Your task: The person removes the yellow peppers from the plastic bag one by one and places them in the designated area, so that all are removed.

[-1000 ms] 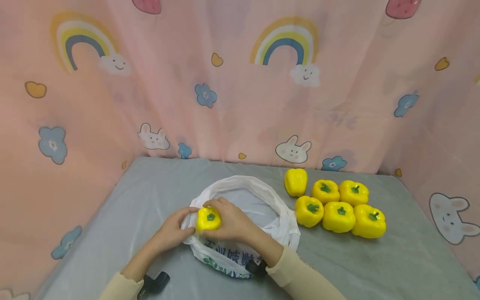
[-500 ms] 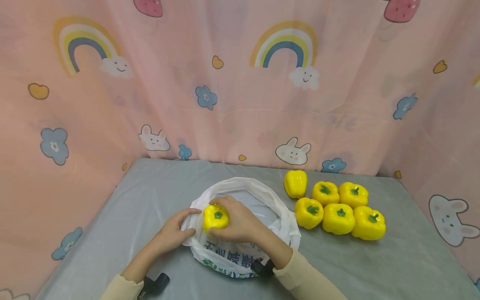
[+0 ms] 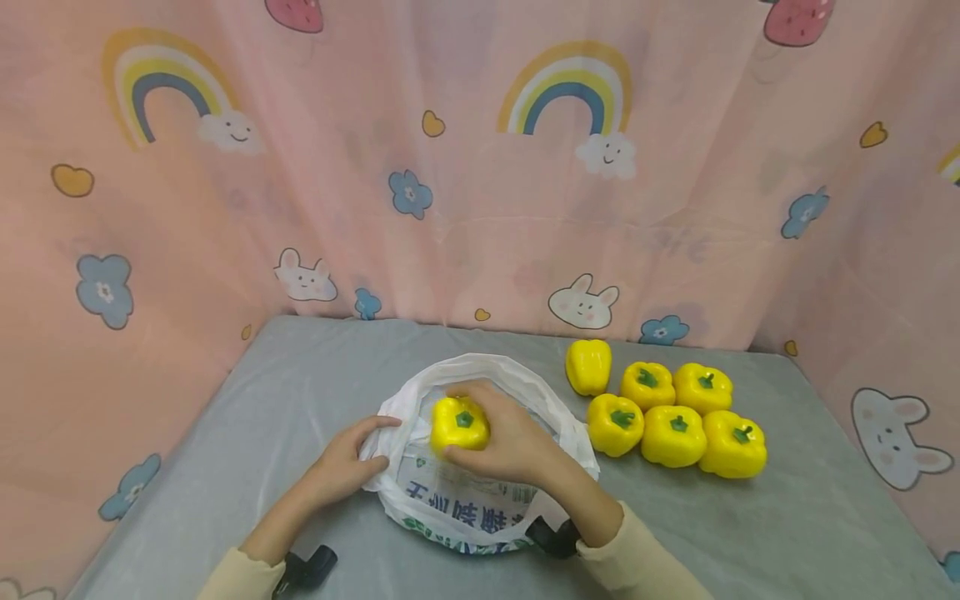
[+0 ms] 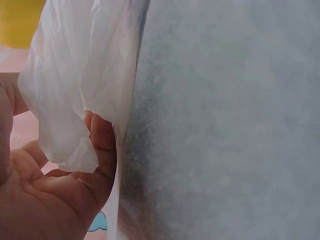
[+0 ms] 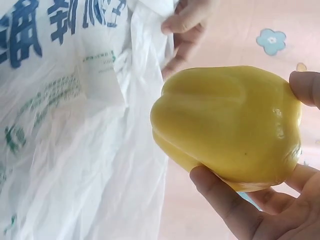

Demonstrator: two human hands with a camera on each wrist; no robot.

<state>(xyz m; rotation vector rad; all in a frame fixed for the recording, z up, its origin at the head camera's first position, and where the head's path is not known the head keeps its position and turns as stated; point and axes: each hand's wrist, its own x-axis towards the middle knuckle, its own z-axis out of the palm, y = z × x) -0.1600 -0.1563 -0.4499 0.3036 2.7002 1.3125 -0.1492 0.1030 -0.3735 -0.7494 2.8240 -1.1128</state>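
Observation:
In the head view, a white plastic bag with blue lettering lies wide-mouthed on the table. My right hand holds a yellow bell pepper over its mouth, thumb at the front and fingers behind. The right wrist view shows this pepper between thumb and fingertips, beside the bag. At the bag's left rim is my left hand. The left wrist view has its fingers curled about the thin plastic, partly hidden by it.
Several yellow bell peppers stand grouped to the right of the bag, most with green stems up. Grey cloth covers the table. A pink patterned curtain hangs behind and at both sides.
My right hand has carried the pepper rightward, from beside the left hand to over the middle of the bag's mouth. The left hand stays at the rim.

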